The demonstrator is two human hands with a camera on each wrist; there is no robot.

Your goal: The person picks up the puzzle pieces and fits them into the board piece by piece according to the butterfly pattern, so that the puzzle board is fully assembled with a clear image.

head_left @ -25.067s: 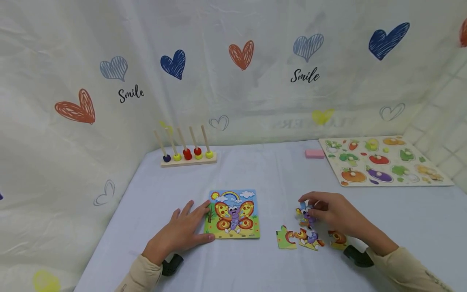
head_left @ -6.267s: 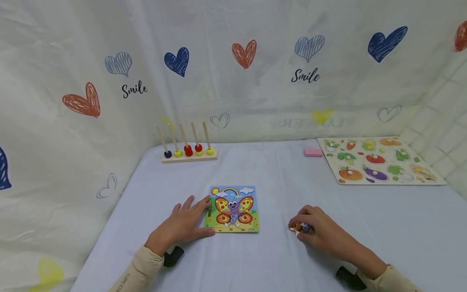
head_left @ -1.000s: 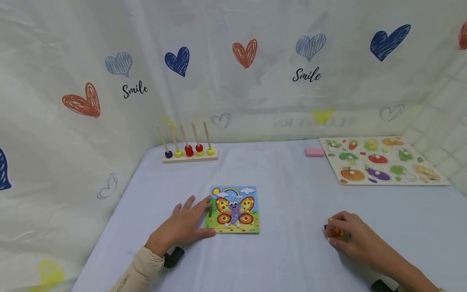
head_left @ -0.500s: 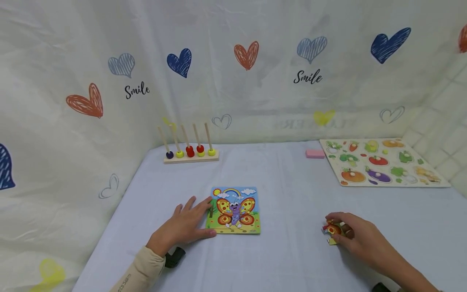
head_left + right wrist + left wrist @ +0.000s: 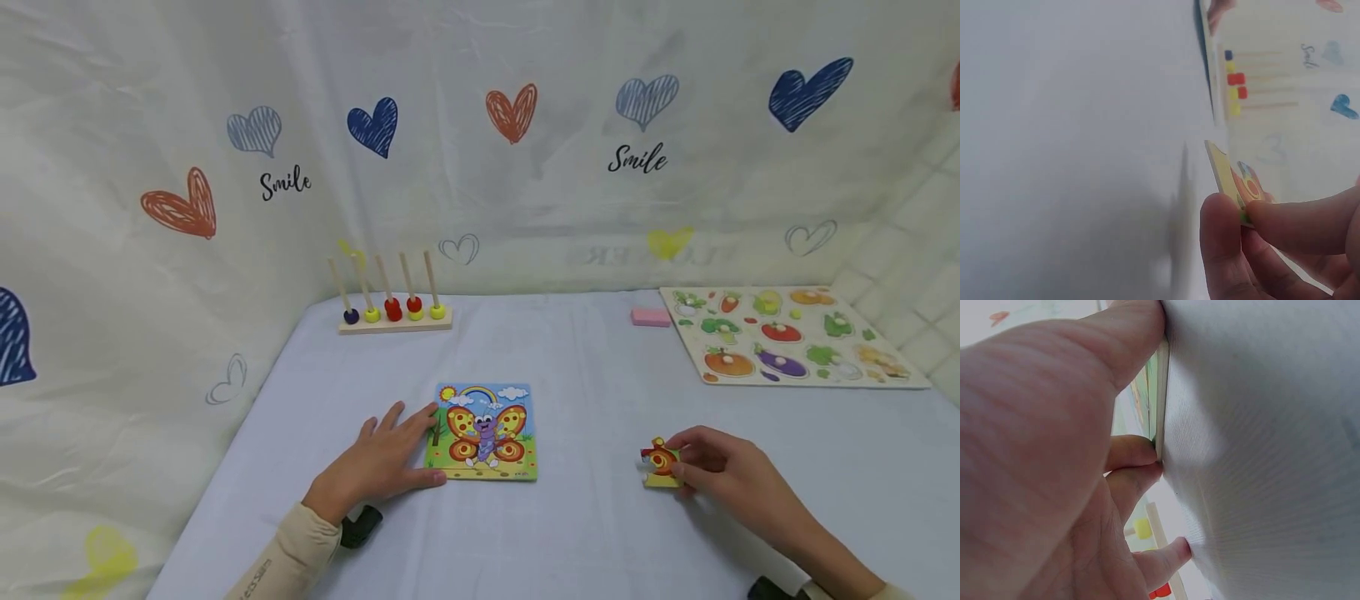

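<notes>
In the head view, my right hand (image 5: 731,471) pinches a jigsaw puzzle piece (image 5: 660,464) between thumb and fingers, at the right of the table. The piece shows a red and yellow swirl over a yellow-green strip. The right wrist view has the puzzle piece (image 5: 1229,178) held tilted, raised off the cloth. My left hand (image 5: 371,471) lies spread with fingers extended, touching the left edge and lower left corner of a square butterfly picture board (image 5: 486,433). Thumb and fingertips meet the side of the board (image 5: 1161,394) in the left wrist view.
A bead-stacking abacus (image 5: 396,323) with upright rods stands at the back left. At the back right lie a pink block (image 5: 650,317) and a vegetable peg puzzle board (image 5: 795,337). A patterned curtain (image 5: 525,192) closes off the rear of the white-covered table (image 5: 570,533).
Loose puzzle pieces seen earlier on the cloth no longer show there. In the last second my right hand has turned the held piece face outward and shifted it slightly left. My left hand stays put.
</notes>
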